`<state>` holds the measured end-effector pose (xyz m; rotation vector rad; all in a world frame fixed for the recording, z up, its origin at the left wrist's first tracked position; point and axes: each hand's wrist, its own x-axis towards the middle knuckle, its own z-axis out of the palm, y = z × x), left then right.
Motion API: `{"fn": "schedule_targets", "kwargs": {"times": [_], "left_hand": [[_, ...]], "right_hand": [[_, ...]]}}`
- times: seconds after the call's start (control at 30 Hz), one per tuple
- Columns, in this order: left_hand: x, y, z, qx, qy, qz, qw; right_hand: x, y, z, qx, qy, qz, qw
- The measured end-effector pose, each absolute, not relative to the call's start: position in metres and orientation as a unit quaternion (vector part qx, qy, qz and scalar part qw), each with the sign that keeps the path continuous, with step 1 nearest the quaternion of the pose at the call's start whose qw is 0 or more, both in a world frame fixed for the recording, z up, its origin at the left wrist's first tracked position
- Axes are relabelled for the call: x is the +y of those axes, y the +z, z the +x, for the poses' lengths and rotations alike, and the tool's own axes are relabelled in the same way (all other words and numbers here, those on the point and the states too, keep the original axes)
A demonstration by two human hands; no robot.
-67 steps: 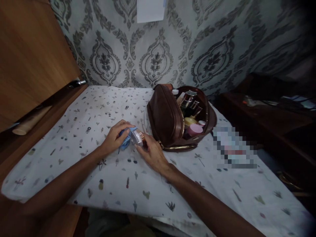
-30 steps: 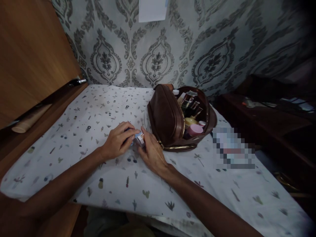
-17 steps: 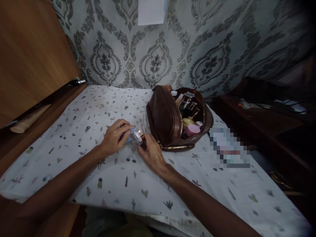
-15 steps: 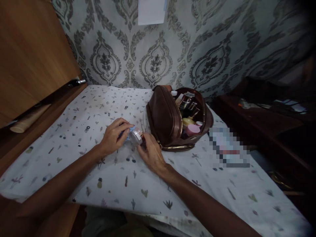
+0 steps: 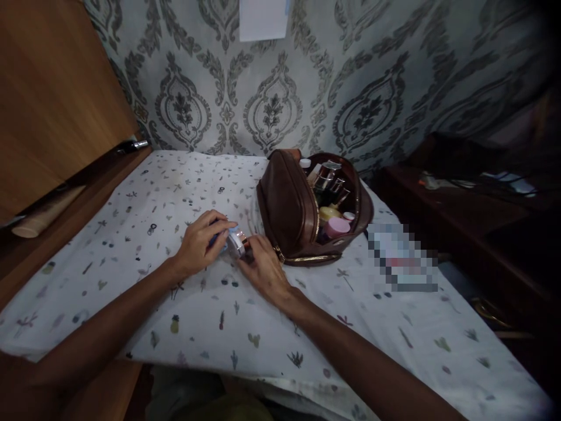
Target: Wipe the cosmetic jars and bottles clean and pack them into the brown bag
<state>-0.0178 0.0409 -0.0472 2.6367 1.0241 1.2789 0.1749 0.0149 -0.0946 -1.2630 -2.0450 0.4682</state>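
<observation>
Between my hands is a small round cosmetic jar (image 5: 237,242) with clear sides and a shiny, coppery band. My right hand (image 5: 264,271) grips it from the right with thumb and fingers. On its other side, my left hand (image 5: 204,241) pinches a piece of blue cloth (image 5: 215,239) and presses it against the jar. Most of the cloth is hidden by the fingers. Just beyond my right hand stands a brown makeup bag (image 5: 284,204), unzipped, with several bottles and a pink-lidded jar (image 5: 337,226) inside.
The table wears a white printed cloth (image 5: 175,327). A blurred-out flat object (image 5: 401,257) lies right of the bag. On the left, a wooden cabinet (image 5: 61,99) has a beige tube (image 5: 44,219) on its ledge. Patterned wall covering rises behind; dark furniture (image 5: 438,216) stands right.
The jar has turned slightly and sits closer to the blue cloth, with my right hand shifted a little left. The whole view has shifted slightly; the bag stays in place.
</observation>
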Motion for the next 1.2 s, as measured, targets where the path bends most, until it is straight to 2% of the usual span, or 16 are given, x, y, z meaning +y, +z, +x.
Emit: {"fn": "schedule_targets", "kwargs": {"times": [0.27,0.67,0.87,1.2], "left_hand": [[0.035,-0.044,-0.013,0.304,0.416,0.857,-0.005],[0.031,-0.04,-0.011,0.294,0.402,0.867,-0.017],[0.035,-0.046,-0.018,0.325,0.397,0.858,-0.012],[0.021,-0.05,-0.001,0.262,0.392,0.88,-0.061]], "right_hand": [[0.005,-0.083,0.177,-0.801,0.149,-0.447,0.37],[0.012,-0.091,0.174,-0.797,0.182,-0.473,0.328],[0.003,-0.082,0.175,-0.792,0.162,-0.476,0.346],[0.005,-0.081,0.176,-0.797,0.183,-0.49,0.304]]}}
